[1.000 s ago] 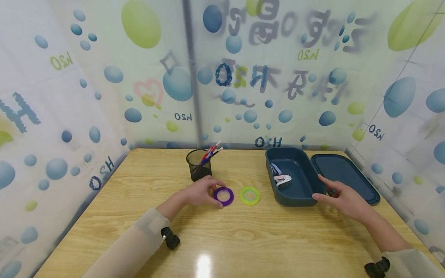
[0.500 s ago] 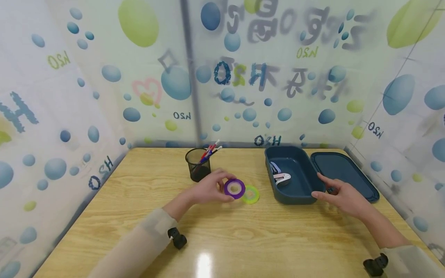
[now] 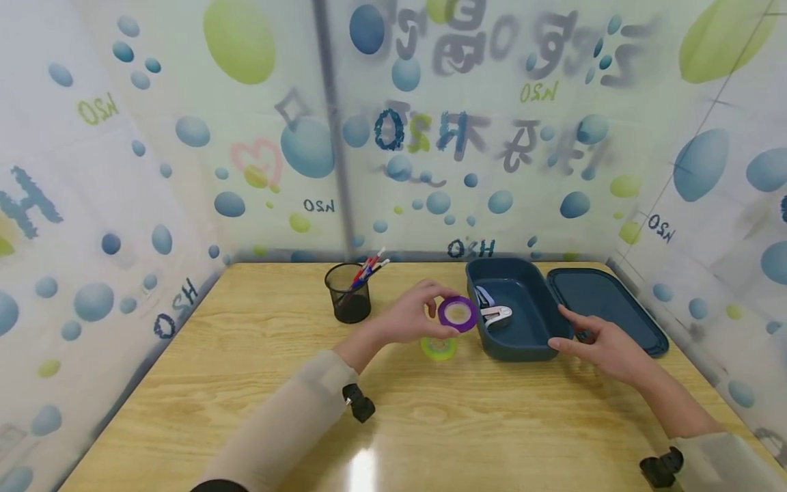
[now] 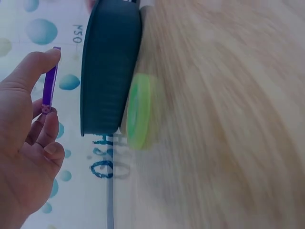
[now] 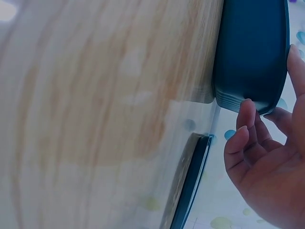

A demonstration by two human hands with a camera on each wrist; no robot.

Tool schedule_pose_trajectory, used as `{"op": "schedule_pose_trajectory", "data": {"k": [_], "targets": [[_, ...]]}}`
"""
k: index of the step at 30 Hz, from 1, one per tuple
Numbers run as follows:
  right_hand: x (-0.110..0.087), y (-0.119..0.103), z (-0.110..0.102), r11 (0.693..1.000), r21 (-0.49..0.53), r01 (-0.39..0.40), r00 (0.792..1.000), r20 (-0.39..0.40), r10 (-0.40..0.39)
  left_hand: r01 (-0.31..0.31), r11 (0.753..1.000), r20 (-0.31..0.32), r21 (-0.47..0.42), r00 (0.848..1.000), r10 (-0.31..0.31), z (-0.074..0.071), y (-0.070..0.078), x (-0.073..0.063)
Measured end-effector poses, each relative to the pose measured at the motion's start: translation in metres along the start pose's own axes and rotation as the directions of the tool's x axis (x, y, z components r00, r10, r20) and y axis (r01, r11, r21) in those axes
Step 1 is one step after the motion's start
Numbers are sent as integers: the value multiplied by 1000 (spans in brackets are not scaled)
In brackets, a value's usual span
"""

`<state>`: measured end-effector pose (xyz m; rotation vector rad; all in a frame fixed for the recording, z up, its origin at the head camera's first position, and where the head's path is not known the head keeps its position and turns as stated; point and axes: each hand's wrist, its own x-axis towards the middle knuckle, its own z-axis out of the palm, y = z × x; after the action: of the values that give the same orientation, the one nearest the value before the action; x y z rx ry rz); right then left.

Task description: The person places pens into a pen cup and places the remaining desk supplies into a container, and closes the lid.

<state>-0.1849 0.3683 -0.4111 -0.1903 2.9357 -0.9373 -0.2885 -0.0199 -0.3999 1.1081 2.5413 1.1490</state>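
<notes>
In the head view my left hand (image 3: 418, 313) pinches a purple roll of tape (image 3: 443, 316) by its edge, thumb below and fingers above. The roll is raised, overlapping the left wall of the dark blue box (image 3: 522, 352). Seen edge-on in the left wrist view, the purple roll (image 4: 49, 88) looks thin. A yellow-green roll of tape (image 3: 438, 350) lies on the table under my left hand, partly covered. My right hand (image 3: 605, 348) holds the box at its right front side, thumb at the rim, other fingers loosely bent. A white and pink stapler-like thing (image 3: 496, 314) lies inside, beside a lavender object (image 3: 484, 296).
Right of the box lies its flat dark blue lid (image 3: 605, 301). A black mesh pen cup (image 3: 349, 301) with several pens stands at the back, left of the box. The wooden table (image 3: 393, 424) ends at a patterned curtain (image 3: 258, 219) behind.
My left hand has lifted the purple roll off the table and carried it right, past the yellow-green roll, up to the box. My right hand stays at the box.
</notes>
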Motion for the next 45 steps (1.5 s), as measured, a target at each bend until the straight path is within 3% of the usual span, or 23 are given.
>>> {"op": "schedule_pose_trajectory", "data": {"k": [7,16,21,29,45], "targets": [[-1,1,0,1000,12,6,1000,-2,-6,-23,999,-6,34,1000,23,16,15,31],[0,0,0,1000,11,-4,1000,-3,4,-22,988,-1,155,1000,23,40,34,62],[1,1,1,1000,8,-4,1000,-2,4,25,987,-1,157,1000,-26,53,39,72],[1,1,1,1000,6,-13,1000,0,12,61,966,-31,251,998,-56,72,40,87],[-1,1,1,1000,3,-3,1000,-14,3,97,951,-48,293,995,-87,82,49,94]]}}
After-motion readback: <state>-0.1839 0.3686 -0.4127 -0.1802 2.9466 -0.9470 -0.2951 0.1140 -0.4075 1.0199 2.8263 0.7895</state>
